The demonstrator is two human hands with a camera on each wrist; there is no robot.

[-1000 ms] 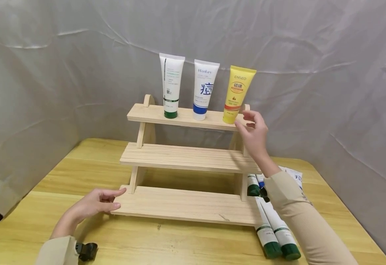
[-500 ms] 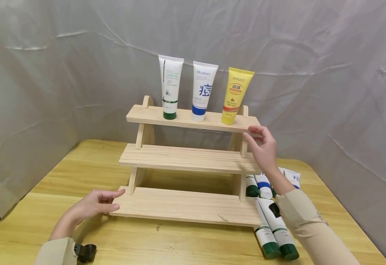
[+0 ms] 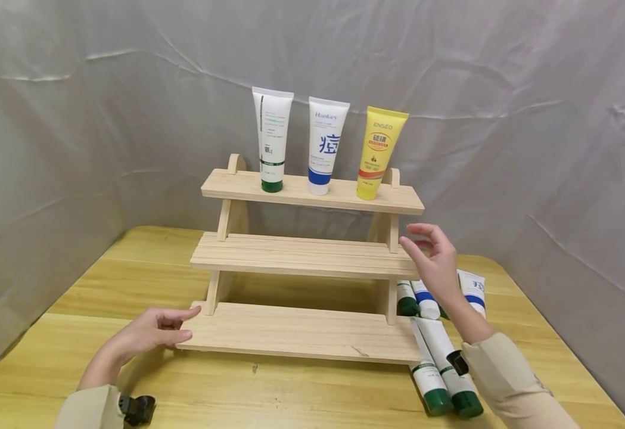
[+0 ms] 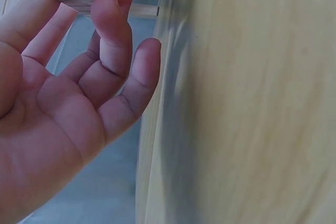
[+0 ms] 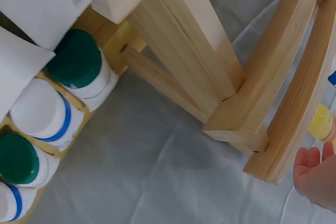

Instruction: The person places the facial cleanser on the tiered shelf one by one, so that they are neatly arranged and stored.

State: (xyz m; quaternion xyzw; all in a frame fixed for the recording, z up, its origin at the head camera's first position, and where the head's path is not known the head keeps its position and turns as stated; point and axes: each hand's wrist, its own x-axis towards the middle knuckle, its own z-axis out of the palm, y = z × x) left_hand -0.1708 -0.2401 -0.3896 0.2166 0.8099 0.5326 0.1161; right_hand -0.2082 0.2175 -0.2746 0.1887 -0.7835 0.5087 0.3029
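My left hand (image 3: pixel 143 335) pinches the left end of the bottom step of a three-tier wooden display stand (image 3: pixel 301 330), thumb in front and index finger on top. In the left wrist view, the other fingers (image 4: pixel 142 66) curl loosely below the wood's end. On the top tier, a white tube with a green cap (image 3: pixel 273 137), a white-and-blue tube (image 3: pixel 328 143) and a yellow tube (image 3: pixel 379 149) stand upright on their caps. My right hand (image 3: pixel 438 262) hovers beside the middle tier's right end, thumb and fingers apart, holding nothing.
On the table (image 3: pixel 312 393), right of the stand, two white tubes with green caps (image 3: pixel 434 369) lie side by side. Behind them lie several more, including a white-and-blue tube (image 3: pixel 473 289), partly hidden by my right arm. A grey cloth (image 3: pixel 146 119) hangs behind.
My right hand has moved away from the yellow tube, down and to the right past the top tier's end. My left hand keeps its hold, and the tubes stay standing.
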